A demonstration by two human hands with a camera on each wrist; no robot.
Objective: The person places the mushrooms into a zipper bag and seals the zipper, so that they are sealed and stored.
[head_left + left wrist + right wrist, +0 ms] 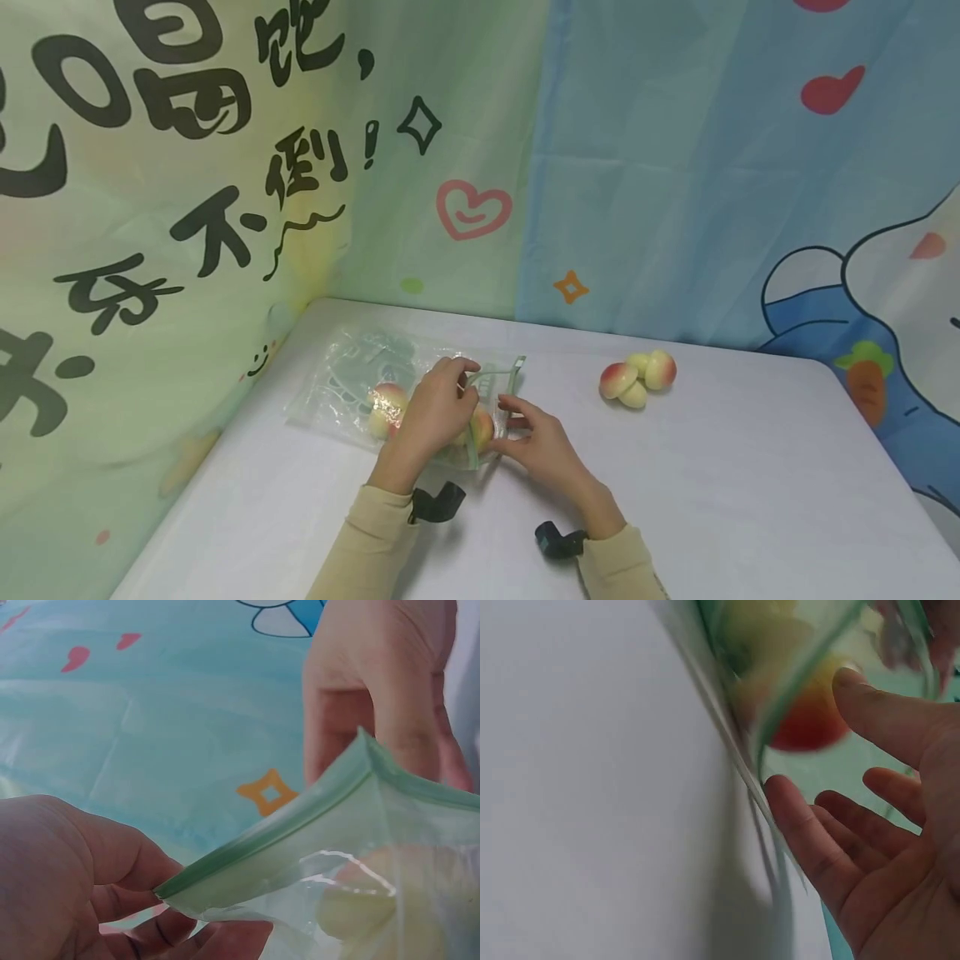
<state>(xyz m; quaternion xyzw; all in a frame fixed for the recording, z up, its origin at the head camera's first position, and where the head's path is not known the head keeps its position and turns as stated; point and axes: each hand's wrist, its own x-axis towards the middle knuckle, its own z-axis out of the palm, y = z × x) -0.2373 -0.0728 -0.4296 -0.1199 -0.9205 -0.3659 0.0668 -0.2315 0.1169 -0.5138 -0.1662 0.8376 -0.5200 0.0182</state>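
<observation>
A clear zip bag [318, 400] with a green-edged mouth lies on the table, its mouth toward the right. My left hand [435, 406] pinches the mouth's upper edge, and the green strip [247, 844] sits between thumb and fingers in the left wrist view. My right hand [553, 454] is at the mouth with fingers spread and loosely bent. In the right wrist view, its thumb is beside a yellow-and-red peach-like fruit [810, 724] just inside the mouth, while a fingertip meets the bag's edge. Another such fruit [388, 398] lies deeper in the bag.
A small cluster of yellow-and-red fruits [618, 381] rests on the white table [735, 467], right of the bag. Printed curtains [637, 208] hang along the table's back and left sides. Black wrist cameras [438, 502] sit on both wrists.
</observation>
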